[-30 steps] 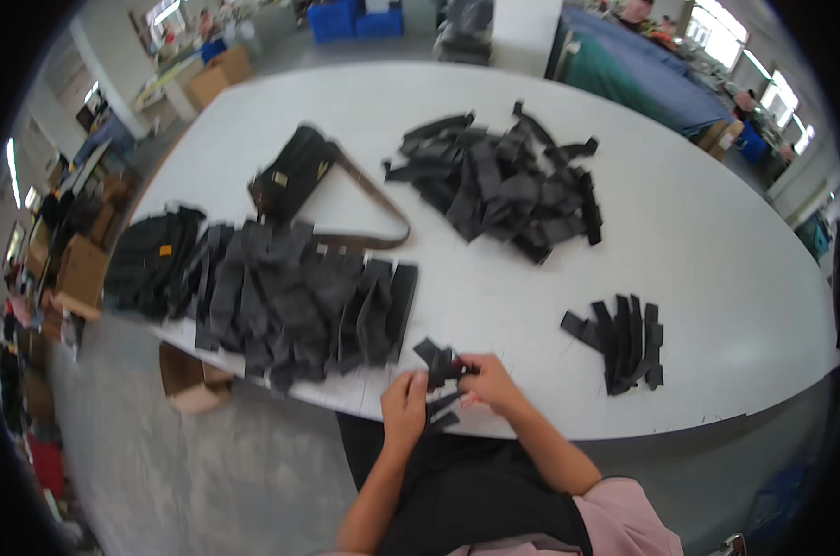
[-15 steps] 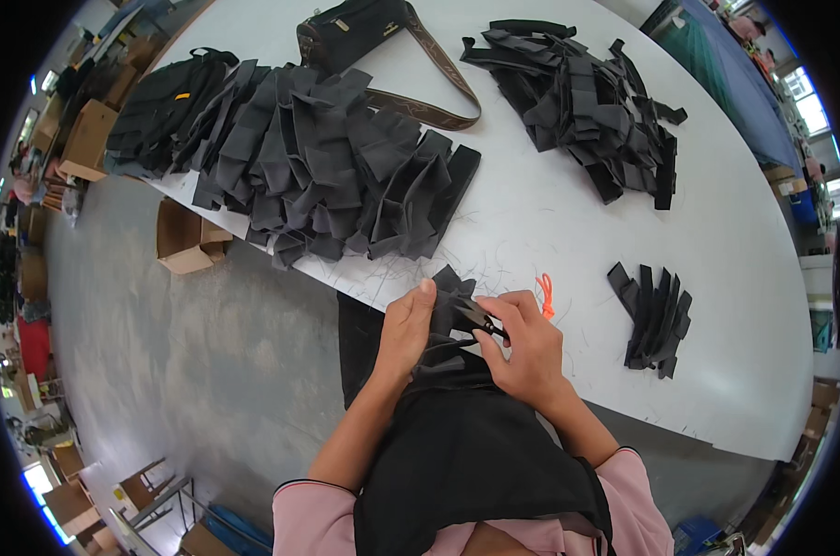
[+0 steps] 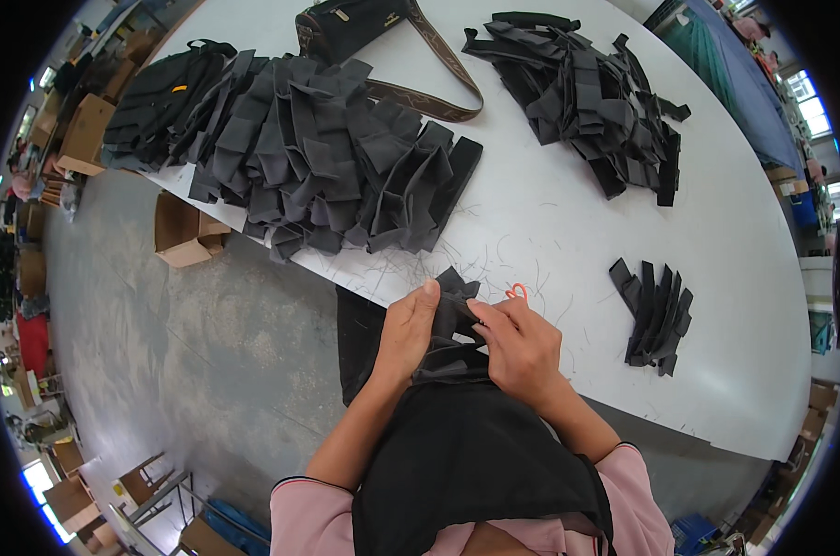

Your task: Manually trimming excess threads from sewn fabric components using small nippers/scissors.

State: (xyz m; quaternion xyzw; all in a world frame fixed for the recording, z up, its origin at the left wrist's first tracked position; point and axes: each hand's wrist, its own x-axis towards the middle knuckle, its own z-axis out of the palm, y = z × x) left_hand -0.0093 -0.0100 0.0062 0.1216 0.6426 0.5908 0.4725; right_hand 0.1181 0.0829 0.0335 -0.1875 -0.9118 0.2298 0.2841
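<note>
Over my lap at the table's near edge, my left hand is closed on a dark grey fabric strip, thumb up along its side. My right hand is closed too, its fingertips pinched at the strip's right edge. An orange cord loop of the thread snips shows just beyond my right knuckles; the snips' blades are mostly hidden by the fingers. More folds of dark fabric hang below my hands against the black apron.
Ahead on the white table lies a large heap of folded grey strips, beside a black backpack and a strapped black bag. A second heap and a small bunch lie right. Cut threads litter the tabletop. A carton stands left.
My right hand has turned over and its fingers have closed in on the strip, hiding the snips' blades seen before. The orange loop has swung left. My left hand keeps its hold.
</note>
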